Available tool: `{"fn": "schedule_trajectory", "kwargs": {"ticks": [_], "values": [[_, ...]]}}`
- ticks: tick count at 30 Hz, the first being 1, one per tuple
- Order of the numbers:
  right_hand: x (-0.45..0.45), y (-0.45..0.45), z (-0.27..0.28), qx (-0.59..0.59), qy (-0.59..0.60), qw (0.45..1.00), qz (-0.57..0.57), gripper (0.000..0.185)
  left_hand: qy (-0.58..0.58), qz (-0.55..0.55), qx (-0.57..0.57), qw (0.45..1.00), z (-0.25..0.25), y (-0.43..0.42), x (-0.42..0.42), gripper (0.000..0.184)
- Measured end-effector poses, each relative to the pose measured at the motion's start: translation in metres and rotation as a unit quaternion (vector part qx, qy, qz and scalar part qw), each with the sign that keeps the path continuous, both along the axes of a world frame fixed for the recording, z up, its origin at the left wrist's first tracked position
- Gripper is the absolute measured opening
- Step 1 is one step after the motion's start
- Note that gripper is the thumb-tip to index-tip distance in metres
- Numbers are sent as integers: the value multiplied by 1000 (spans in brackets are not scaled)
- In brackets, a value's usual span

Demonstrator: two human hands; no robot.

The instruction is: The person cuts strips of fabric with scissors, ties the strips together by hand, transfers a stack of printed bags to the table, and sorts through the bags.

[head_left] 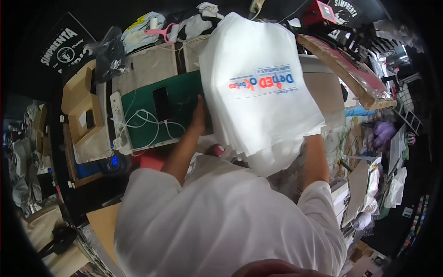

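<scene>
Here, the right forearm (316,159) reaches to the lower edge of a white printed stack (258,111), which hides the right hand; its grip I cannot tell. At the stack's other side sits the left hand (199,115), its closure unclear. Beyond, a phone (161,104) lies on a green board (138,131).

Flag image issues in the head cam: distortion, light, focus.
Head view: fisheye bends the outer scene, corners black; head view: bags bright, background much darker; head view: far-left clutter dim and soft; head view: large print on the bags readable, finest line too small to read.
</scene>
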State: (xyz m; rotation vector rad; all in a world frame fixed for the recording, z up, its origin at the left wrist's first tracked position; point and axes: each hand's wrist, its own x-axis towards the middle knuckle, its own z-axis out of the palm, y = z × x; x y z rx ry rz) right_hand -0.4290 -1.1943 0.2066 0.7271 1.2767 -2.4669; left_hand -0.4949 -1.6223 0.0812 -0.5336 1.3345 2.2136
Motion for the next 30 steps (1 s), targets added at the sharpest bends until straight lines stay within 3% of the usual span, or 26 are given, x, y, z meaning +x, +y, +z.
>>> {"fn": "schedule_trajectory", "kwargs": {"ticks": [1,2,4,5,7,30], "values": [[3,-5,-7,-3,-10,1000,2,69,28,-39,100,994,-7,8,2,82],[5,-10,-10,-7,-22,1000,4,69,-41,-62,192,979,11,20,10,74],[8,-18,-12,-13,-36,999,12,70,144,-119,85,979,-34,21,13,69],[9,-22,-13,-15,-39,999,14,70,45,-59,209,975,-50,26,7,63],[10,-28,-13,-21,-49,998,17,70,34,-69,298,952,-46,24,3,67],[0,-30,-5,-67,-50,996,15,74,18,-61,187,980,11,11,2,79]]}}
